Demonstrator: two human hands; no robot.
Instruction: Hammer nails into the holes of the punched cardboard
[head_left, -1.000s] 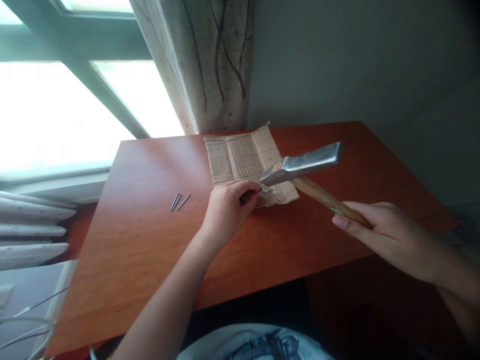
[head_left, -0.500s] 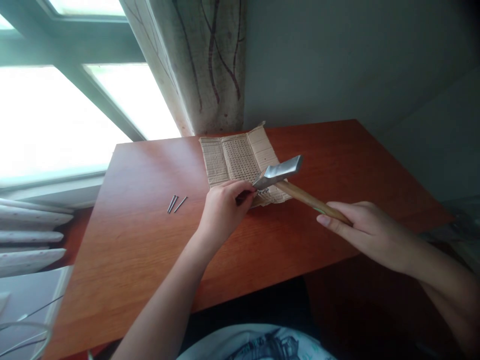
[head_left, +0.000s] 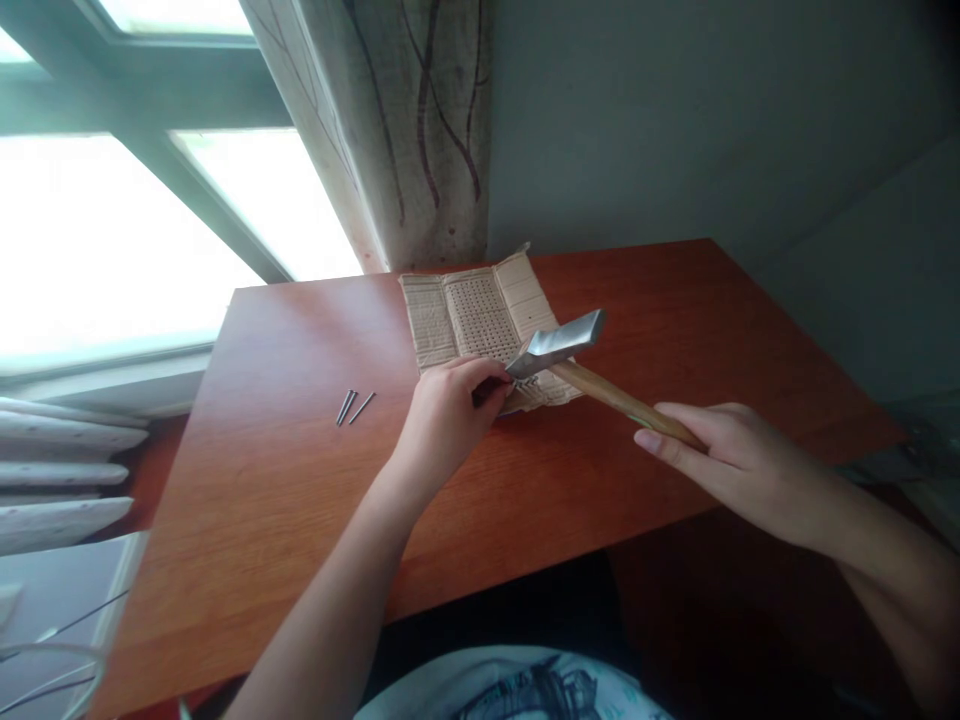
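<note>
My right hand (head_left: 709, 440) is wrapped around the wooden handle of a hammer (head_left: 566, 340), whose grey metal head is over the near part of a piece of cardboard (head_left: 435, 320). Close to the left end of that head, my left hand (head_left: 457, 400) has thumb and fingers pinched together over the cardboard's near edge. What they pinch, if anything, is hidden. The middle of the cardboard carries rows of small holes. Small metal pieces (head_left: 526, 384) show just under the hammer head, too small to make out. Left of my left hand, three nails (head_left: 352, 406) lie loose on the table.
The reddish-brown wooden table (head_left: 300, 520) extends to both sides of the cardboard. Behind it are a patterned curtain (head_left: 420, 130) and a grey wall (head_left: 675, 120). A bright window (head_left: 135, 230) stands at the left, with cables (head_left: 60, 655) low in the left corner.
Almost nothing differs. Both hands, the hammer and the cardboard keep their places, and the view shifts only very slightly.
</note>
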